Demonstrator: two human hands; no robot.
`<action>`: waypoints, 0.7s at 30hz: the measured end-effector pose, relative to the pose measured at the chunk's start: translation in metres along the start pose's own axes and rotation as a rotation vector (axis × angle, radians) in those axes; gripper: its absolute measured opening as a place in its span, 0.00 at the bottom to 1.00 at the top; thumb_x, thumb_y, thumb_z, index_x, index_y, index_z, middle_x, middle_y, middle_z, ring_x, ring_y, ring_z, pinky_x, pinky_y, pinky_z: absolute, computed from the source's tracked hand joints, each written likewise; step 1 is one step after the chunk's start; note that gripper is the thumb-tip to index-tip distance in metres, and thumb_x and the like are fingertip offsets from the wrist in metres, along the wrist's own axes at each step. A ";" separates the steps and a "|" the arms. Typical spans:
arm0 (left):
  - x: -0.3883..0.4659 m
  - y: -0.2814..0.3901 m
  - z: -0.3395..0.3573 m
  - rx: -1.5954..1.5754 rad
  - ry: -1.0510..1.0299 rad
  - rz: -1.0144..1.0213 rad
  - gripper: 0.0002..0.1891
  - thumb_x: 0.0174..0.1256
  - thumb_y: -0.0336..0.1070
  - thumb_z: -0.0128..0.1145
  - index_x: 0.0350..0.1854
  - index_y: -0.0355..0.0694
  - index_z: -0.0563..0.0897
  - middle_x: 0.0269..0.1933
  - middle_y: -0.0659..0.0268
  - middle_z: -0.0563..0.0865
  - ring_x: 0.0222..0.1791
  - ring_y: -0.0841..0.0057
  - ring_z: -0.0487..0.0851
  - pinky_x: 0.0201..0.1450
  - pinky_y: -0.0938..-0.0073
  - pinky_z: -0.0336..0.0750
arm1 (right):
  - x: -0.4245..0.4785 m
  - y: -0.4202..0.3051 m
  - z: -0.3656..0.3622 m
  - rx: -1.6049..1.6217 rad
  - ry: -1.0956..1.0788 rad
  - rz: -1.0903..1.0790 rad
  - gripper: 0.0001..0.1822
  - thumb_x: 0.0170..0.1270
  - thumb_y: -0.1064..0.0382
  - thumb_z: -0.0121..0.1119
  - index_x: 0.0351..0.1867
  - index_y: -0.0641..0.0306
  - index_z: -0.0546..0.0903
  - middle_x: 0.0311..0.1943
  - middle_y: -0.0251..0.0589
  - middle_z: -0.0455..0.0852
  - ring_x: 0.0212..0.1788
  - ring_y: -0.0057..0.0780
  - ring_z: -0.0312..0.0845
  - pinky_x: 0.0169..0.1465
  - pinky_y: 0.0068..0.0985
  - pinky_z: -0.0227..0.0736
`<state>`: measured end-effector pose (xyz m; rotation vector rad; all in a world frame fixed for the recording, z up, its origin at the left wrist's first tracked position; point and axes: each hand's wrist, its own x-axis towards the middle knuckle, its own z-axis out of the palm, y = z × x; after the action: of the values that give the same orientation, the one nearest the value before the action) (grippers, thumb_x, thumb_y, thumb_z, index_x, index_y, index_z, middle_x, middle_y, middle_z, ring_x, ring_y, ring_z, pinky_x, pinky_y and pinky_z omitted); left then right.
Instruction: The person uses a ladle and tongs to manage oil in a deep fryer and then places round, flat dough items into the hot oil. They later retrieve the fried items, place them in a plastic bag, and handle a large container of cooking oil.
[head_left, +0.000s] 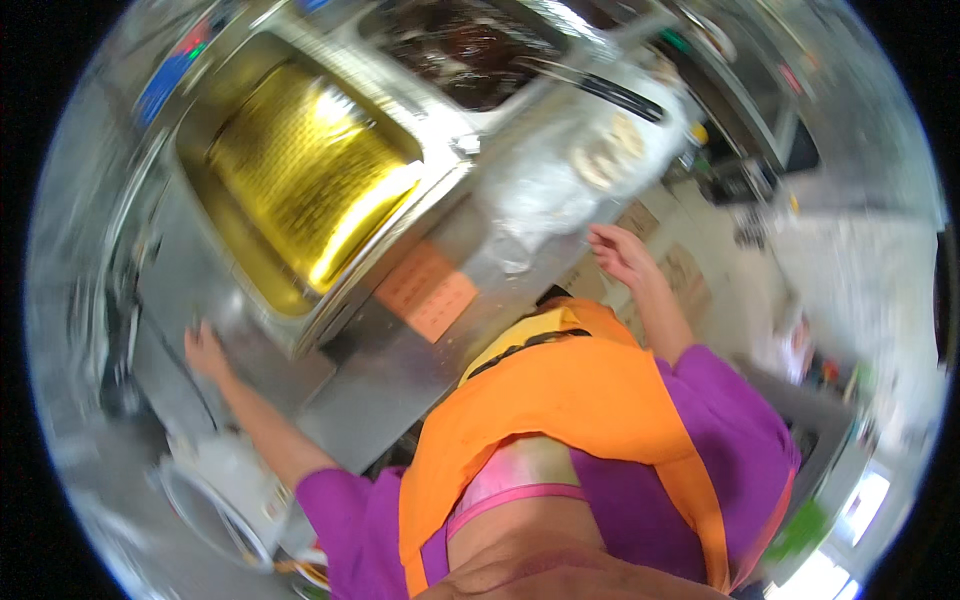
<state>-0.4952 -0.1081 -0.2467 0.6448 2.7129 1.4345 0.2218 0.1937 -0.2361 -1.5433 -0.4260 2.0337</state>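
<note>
My left hand (204, 352) is blurred over the steel counter, to the left of a deep fryer basin (296, 328) of clear yellow oil (300, 172). Its fingers look curled, and whether it holds anything is unclear. Out past the counter's front edge, my right hand (622, 256) hangs in the air with loosely bent fingers and nothing visible in them. Closest to it lies a clear plastic sheet or bag (532, 199) on the counter. Pale pieces of food (609, 154) rest there, with black-handled tongs (621, 97) behind them.
A second basin (472, 52) behind holds dark contents. Two orange paper cards (427, 291) bearing writing lie before the fryer. At the lower left stands a white round container (217, 514). Flattened cardboard (679, 277) covers part of the floor at right.
</note>
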 end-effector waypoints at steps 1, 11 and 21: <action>-0.019 0.038 0.008 0.220 0.012 0.043 0.23 0.60 0.40 0.61 0.52 0.28 0.78 0.34 0.60 0.85 0.31 0.73 0.80 0.37 0.73 0.75 | 0.000 0.005 -0.009 0.005 -0.014 -0.037 0.07 0.63 0.63 0.61 0.37 0.63 0.78 0.28 0.34 0.82 0.23 0.17 0.73 0.23 0.15 0.66; -0.145 0.068 0.002 0.071 0.327 -0.278 0.24 0.70 0.51 0.48 0.44 0.29 0.80 0.41 0.57 0.83 0.32 0.66 0.76 0.37 0.69 0.73 | 0.017 -0.001 -0.096 -0.074 0.107 -0.058 0.06 0.67 0.63 0.56 0.34 0.61 0.79 0.32 0.33 0.80 0.30 0.17 0.72 0.30 0.17 0.67; -0.346 0.086 0.059 -0.014 0.664 -0.157 0.13 0.59 0.36 0.51 0.34 0.30 0.82 0.29 0.61 0.81 0.23 0.70 0.73 0.28 0.69 0.71 | 0.051 -0.047 -0.277 0.017 0.084 0.021 0.10 0.69 0.69 0.48 0.49 0.65 0.76 0.32 0.35 0.83 0.26 0.17 0.73 0.27 0.16 0.68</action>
<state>-0.1361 -0.1425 -0.2760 -0.0812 3.1016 1.8859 0.4866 0.2417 -0.3306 -1.6224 -0.3606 1.9746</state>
